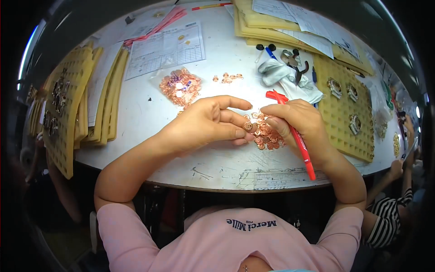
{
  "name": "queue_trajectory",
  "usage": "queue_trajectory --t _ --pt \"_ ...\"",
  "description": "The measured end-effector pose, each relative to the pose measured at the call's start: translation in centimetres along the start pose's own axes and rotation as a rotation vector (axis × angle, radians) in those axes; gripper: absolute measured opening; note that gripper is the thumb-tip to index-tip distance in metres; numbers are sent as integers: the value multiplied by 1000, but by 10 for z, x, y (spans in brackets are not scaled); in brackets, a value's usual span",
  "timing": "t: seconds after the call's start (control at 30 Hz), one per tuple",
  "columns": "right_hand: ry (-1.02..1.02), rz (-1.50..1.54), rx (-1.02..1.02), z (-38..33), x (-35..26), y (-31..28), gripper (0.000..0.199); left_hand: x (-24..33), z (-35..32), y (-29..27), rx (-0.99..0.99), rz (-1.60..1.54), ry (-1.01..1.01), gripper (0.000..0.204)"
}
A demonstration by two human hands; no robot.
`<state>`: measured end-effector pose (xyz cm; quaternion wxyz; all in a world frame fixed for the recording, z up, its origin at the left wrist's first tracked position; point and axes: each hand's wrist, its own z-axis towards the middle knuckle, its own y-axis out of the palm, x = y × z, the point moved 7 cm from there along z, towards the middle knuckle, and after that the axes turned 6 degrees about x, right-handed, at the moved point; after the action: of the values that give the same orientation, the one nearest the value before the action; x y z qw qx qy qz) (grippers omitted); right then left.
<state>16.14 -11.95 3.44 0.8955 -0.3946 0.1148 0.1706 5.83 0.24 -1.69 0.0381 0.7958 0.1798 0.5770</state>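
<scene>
My left hand (199, 121) is over the middle of the table, its thumb and a finger pinching a small round copper-coloured metal piece (248, 126). The index finger of that hand reaches out above the piece. Facing it, my right hand (308, 119) holds a red marker pen (302, 147) slanted across the fingers. My right thumb and index fingertips are just right of the pinched piece, a little apart. Beneath both hands lies a loose pile of similar copper-coloured pieces (270, 138), partly hidden by the fingers.
Beyond my left hand lies a clear bag of copper pieces (180, 86), with a small group of pieces (230, 78) to its right. Yellow foam trays (102, 104) stand at left; another foam tray (340, 111) with watch cases lies right. White cloth (283, 79) and pliers (300, 75) lie behind.
</scene>
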Motion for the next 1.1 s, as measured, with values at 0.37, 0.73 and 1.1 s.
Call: queue_trajectory --t 0.37,0.73,1.1 --pt "48 28 2 -9 5 0 16 -2 2 5 31 -16 -33 52" --pt "-17 98 -68 -7 -2 6 30 -4 3 3 0 -37 -77 53" --pt "-37 115 -67 -8 -7 10 24 -6 2 6 -10 3 -92 51"
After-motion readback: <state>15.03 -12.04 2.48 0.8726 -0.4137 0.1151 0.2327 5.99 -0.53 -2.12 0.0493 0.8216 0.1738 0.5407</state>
